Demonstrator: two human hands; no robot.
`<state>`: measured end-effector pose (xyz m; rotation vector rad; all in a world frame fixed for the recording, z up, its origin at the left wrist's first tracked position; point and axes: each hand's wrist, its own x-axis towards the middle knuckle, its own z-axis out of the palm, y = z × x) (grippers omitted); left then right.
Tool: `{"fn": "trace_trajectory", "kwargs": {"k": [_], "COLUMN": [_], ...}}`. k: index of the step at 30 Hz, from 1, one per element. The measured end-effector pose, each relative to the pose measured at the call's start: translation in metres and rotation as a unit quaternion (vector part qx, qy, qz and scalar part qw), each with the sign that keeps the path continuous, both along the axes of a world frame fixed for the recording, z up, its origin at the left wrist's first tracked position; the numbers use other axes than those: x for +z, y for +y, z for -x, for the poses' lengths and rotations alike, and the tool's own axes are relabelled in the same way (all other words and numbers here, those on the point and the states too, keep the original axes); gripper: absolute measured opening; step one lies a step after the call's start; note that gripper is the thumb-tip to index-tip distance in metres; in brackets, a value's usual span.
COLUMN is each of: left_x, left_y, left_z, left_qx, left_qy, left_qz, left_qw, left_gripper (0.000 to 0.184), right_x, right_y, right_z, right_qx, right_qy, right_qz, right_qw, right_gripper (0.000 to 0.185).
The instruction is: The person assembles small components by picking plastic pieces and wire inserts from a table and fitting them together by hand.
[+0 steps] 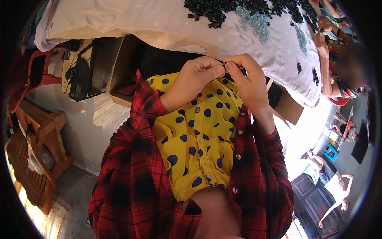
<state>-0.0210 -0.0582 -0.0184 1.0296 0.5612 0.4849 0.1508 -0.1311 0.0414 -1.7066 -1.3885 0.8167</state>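
My left hand and my right hand meet just in front of the table edge, above a yellow garment with dark blue dots. Thumb and forefinger are pinched together on each. At the fingertips a tiny dark piece shows, mostly covered by the fingers; its kind is too small to make out. Beyond them, on a table covered by a pale pink cloth, lie a heap of small black pieces and a scatter of grey-green pieces.
Small clusters of black pieces lie near the cloth's right side. Another person's arm reaches to the table at right. Cardboard boxes stand below the table. A red chair and a wooden chair are at left.
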Motion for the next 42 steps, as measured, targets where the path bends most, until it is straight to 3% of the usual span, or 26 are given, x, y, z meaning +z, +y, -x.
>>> {"fn": "trace_trajectory", "kwargs": {"k": [4,6,13,21,31,42], "left_x": [-0.001,0.002,0.002,0.004,0.005,0.01], "left_y": [-0.001,-0.001,-0.003,-0.003,-0.001,0.0], "left_z": [-0.001,0.0,0.0,-0.001,-0.003,-0.006], "left_qx": [0.006,0.009,0.023,0.039,0.049,0.03], "left_qy": [-0.028,-0.022,-0.013,-0.005,0.033,-0.022], "left_qz": [0.021,0.025,0.021,0.049,0.059,0.05], "left_qw": [0.999,0.999,0.999,0.998,0.997,0.998], "left_gripper": [0.025,0.024,0.021,0.019,0.019,0.021], "right_x": [0.0,0.0,-0.002,0.004,0.0,-0.002], "right_y": [0.0,-0.001,-0.005,-0.009,-0.005,-0.002], "right_z": [0.0,-0.001,0.002,0.013,0.015,0.017], "right_qx": [0.002,0.021,0.012,0.044,0.04,0.036], "right_qy": [-0.032,-0.159,-0.19,-0.299,-0.354,-0.386], "right_qz": [-0.016,-0.074,-0.08,-0.07,-0.101,-0.144], "right_qw": [0.999,0.984,0.978,0.951,0.929,0.91], "right_gripper": [0.013,0.01,0.006,0.032,0.032,0.023]}}
